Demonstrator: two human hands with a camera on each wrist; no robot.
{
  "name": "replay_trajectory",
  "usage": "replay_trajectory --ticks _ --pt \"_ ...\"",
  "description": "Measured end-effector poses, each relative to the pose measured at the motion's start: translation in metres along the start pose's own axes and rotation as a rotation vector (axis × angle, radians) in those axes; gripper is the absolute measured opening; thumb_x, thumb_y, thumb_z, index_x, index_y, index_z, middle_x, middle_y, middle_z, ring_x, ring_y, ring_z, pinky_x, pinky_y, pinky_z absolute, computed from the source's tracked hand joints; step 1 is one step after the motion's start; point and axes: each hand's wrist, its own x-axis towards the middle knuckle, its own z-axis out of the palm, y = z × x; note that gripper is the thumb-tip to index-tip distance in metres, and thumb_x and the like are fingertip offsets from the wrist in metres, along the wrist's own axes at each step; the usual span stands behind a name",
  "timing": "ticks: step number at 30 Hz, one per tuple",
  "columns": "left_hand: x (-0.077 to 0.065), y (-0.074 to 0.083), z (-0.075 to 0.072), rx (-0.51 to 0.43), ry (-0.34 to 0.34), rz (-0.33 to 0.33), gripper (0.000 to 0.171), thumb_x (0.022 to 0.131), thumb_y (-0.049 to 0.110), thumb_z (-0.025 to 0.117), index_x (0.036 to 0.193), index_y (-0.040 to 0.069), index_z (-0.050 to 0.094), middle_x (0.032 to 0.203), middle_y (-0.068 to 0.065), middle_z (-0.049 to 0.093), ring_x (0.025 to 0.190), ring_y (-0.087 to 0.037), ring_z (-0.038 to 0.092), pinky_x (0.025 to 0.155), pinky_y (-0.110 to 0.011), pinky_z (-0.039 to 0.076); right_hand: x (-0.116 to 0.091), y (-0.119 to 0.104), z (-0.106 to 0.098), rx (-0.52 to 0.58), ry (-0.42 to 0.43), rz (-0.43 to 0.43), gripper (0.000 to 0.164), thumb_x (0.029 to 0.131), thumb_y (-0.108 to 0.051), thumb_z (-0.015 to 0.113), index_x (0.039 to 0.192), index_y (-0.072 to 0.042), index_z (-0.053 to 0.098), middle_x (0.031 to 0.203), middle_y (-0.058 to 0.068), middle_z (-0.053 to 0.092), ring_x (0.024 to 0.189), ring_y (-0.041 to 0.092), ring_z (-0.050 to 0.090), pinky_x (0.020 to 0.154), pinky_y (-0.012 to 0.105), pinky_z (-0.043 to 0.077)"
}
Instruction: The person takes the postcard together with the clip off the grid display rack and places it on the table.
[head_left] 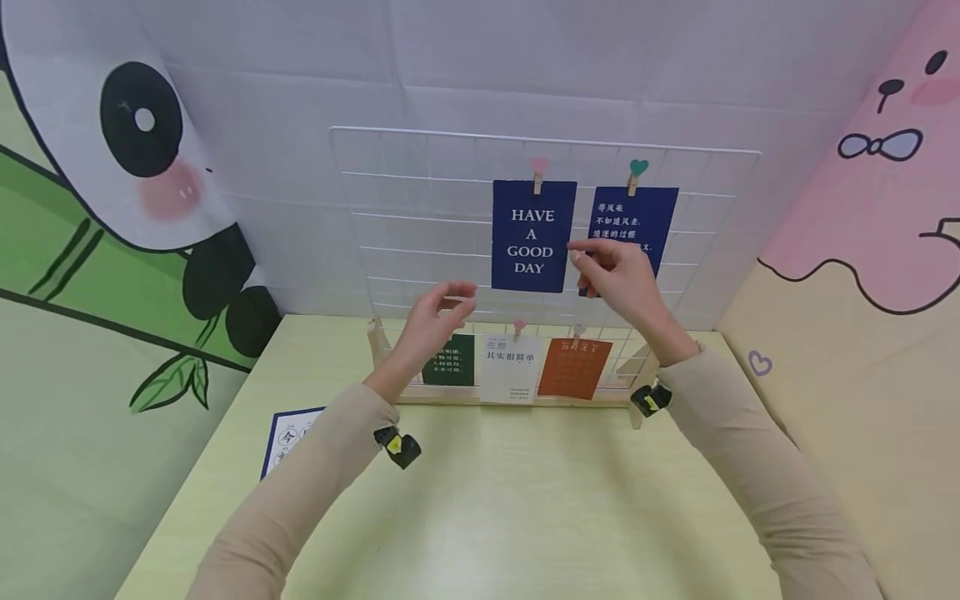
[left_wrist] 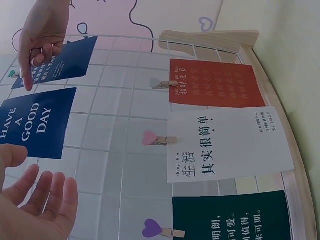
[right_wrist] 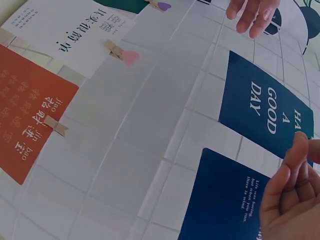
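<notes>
A dark blue card reading "HAVE A GOOD DAY" [head_left: 534, 236] hangs on a white wire grid [head_left: 427, 196] from a wooden peg with a pink heart [head_left: 539, 167]. My left hand [head_left: 431, 325] is held to the left of its lower corner, fingers loosely bent around nothing. At the card's right edge is my right hand [head_left: 622, 279], index finger reaching toward the edge; I cannot tell whether it touches. Behind that hand, partly covered, a second blue card [head_left: 637, 208] hangs from a peg with a green heart [head_left: 638, 170].
Along the grid's lower part hang a green card [left_wrist: 232, 215], a white card [left_wrist: 230, 145] and an orange card [left_wrist: 215, 82], each on a heart peg. A wooden base [head_left: 450, 398] holds the grid. A blue-bordered card [head_left: 283, 435] lies on the table [head_left: 480, 517] at left.
</notes>
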Motion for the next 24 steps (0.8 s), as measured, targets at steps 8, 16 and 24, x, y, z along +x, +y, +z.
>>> replay_trajectory --ticks 8,16,24 --pt "0.006 0.004 0.002 0.006 0.019 -0.006 0.032 0.089 0.022 0.053 0.12 0.011 0.052 0.116 0.0 0.051 0.096 -0.016 0.05 0.077 -0.036 0.047 0.019 0.024 -0.002 0.037 0.015 -0.049 0.032 0.087 -0.032 0.054 0.11 -0.011 0.062 0.064 0.008 0.058 0.052 0.019 0.053 0.051 0.026 0.046" --pt "0.011 0.008 0.004 0.009 0.021 0.029 0.033 0.089 0.021 0.053 0.121 0.011 0.051 0.117 0.0 0.051 0.099 -0.015 0.049 0.077 -0.03 0.047 0.024 0.004 -0.005 -0.038 0.051 -0.044 0.031 0.088 -0.03 0.053 0.11 -0.01 0.062 0.066 0.01 0.058 0.055 0.022 0.053 0.056 0.025 0.047" --pt "0.017 0.009 0.008 -0.005 0.029 0.05 0.033 0.089 0.016 0.054 0.12 0.008 0.051 0.117 -0.003 0.051 0.098 -0.016 0.05 0.075 -0.028 0.047 0.032 -0.008 -0.005 -0.048 0.06 -0.047 0.031 0.088 -0.03 0.053 0.111 -0.01 0.062 0.065 0.01 0.058 0.054 0.019 0.052 0.05 0.022 0.045"
